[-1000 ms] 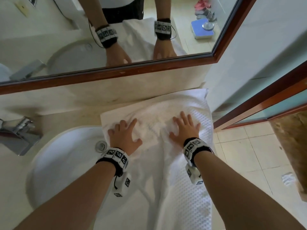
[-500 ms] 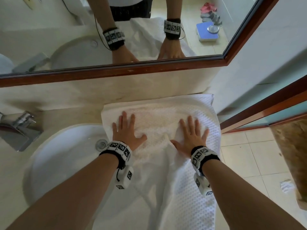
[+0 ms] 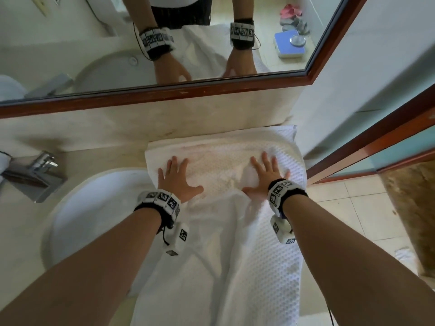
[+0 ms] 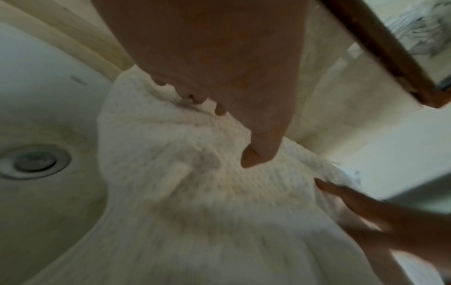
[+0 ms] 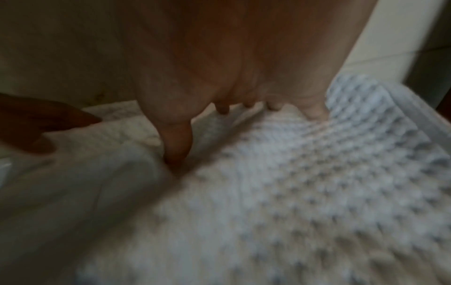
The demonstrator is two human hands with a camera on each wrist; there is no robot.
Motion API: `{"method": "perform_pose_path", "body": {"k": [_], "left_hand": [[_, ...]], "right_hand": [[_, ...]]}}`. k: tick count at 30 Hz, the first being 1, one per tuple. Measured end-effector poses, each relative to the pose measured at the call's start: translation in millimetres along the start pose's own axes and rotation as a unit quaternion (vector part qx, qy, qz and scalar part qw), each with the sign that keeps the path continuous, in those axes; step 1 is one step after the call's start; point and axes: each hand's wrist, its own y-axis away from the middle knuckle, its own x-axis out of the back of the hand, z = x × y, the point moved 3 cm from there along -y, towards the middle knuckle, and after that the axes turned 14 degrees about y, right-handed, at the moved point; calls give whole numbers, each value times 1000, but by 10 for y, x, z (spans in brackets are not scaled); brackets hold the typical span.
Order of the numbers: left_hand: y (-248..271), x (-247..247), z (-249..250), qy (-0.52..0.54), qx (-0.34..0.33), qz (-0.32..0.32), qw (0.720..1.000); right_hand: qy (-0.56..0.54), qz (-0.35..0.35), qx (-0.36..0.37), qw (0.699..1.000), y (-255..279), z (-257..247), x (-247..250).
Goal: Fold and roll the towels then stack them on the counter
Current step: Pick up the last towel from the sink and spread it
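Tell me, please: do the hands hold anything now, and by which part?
Nothing is held. The left hand and right hand press flat on the white waffle-textured towel.

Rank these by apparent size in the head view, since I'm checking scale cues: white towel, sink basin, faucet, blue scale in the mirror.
1. white towel
2. sink basin, partly covered by towel and arm
3. faucet
4. blue scale, a distant reflection, so it looks small

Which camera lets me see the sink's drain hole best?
The left wrist view: the drain sits large and unblocked in the sink. The head view shows no drain hole, only a small overflow ring by the left hand. The right wrist view shows only towel.
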Motion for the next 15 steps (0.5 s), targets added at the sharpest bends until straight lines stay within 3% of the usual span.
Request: {"method": "perform_pose_path", "body": {"k": [4,9,15], "left_hand": [[654,-252,-137,28,-32,56,998],[1374,-523,-392,-45,4,7,999],[1968,-722,-529,-74,-5,-58,996]], "right_hand": [[-34,21,-20,999,210,22,85],[-44,175,-61,982,979,-224,-378],[-52,176,-108,977,1862,-461,-1111]]}}
